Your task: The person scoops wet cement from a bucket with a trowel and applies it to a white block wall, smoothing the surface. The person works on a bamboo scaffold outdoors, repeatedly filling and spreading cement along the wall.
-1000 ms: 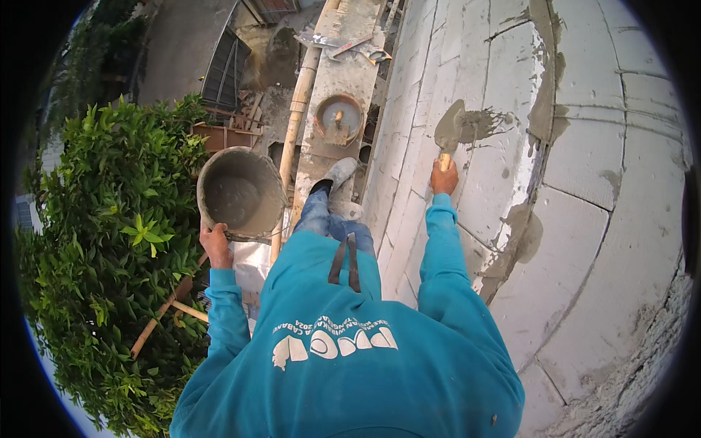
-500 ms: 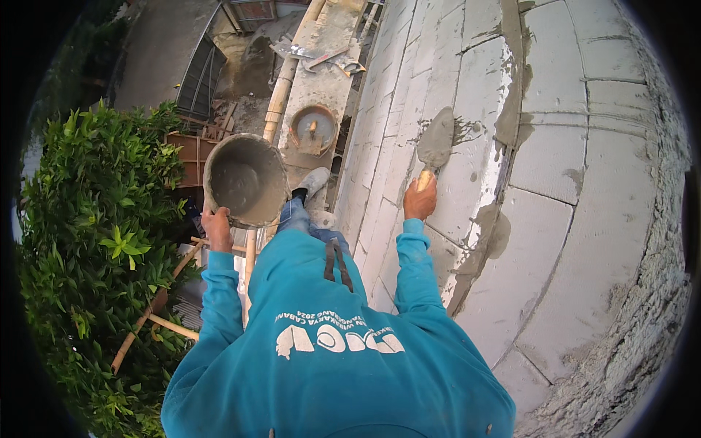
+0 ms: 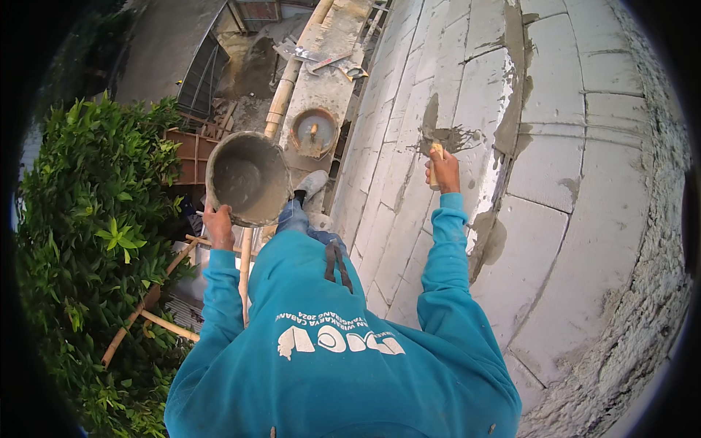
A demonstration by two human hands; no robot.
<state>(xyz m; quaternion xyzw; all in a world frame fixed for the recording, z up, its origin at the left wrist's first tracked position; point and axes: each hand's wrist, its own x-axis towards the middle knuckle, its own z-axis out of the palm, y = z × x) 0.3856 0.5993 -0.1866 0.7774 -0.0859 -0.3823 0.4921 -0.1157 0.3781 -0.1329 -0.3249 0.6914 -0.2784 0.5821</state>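
My left hand [image 3: 220, 226] is closed on the near rim of a round, mortar-crusted bucket [image 3: 219, 162], held tilted so its inside shows. Wet grey mortar [image 3: 252, 191] lies in it. My right hand [image 3: 446, 176] grips the wooden handle of a trowel [image 3: 436, 168] close against a wall of pale grey blocks [image 3: 540, 263]. Its blade is turned nearly edge-on and is hard to tell from the dark mortar around it. A ragged smear of mortar [image 3: 463, 139] spreads over the blocks beside the trowel.
A narrow plank walkway [image 3: 307, 91] runs ahead along the wall, with my shoe [image 3: 315, 182] near it. On it stand a round basin [image 3: 334, 135] holding a wooden-handled tool, and a handsaw [image 3: 350, 68]. A bamboo pole [image 3: 280, 102] edges the walkway. Leafy bushes [image 3: 87, 241] fill the left.
My right hand has moved up and slightly right along the wall, and the trowel has turned from blade flat in view to nearly edge-on. The bucket stays almost where it was.
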